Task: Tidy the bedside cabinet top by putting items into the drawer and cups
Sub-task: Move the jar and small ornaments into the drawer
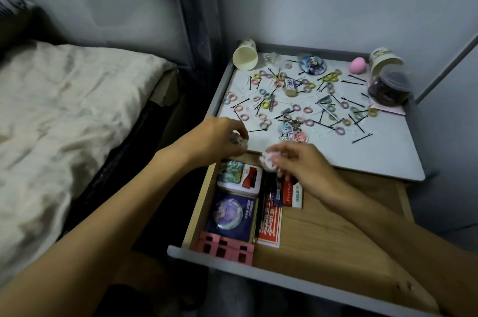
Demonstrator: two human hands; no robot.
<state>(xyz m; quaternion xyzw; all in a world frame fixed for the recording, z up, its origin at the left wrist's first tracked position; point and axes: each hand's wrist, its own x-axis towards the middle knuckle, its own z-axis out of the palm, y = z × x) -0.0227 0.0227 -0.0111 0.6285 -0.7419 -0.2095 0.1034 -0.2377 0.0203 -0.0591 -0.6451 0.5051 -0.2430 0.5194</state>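
L hand (219, 135) gripping blurry clear-grey lump (238, 139) at cabinet top (382, 158) front edge; R hand (300, 165) pinching pale pink-white bit (267, 160) over open drawer (323, 233) — pastel hair ties (307, 110), black bobby pins (362, 138) strewn on top.

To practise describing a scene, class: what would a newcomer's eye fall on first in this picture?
The litter of pastel hair ties and black hairpins spread over the white cabinet top strikes first. Below it the open drawer holds boxes and cards along its left side. By the top's front edge the left hand grips a small blurred item and the right hand pinches a small pink item.
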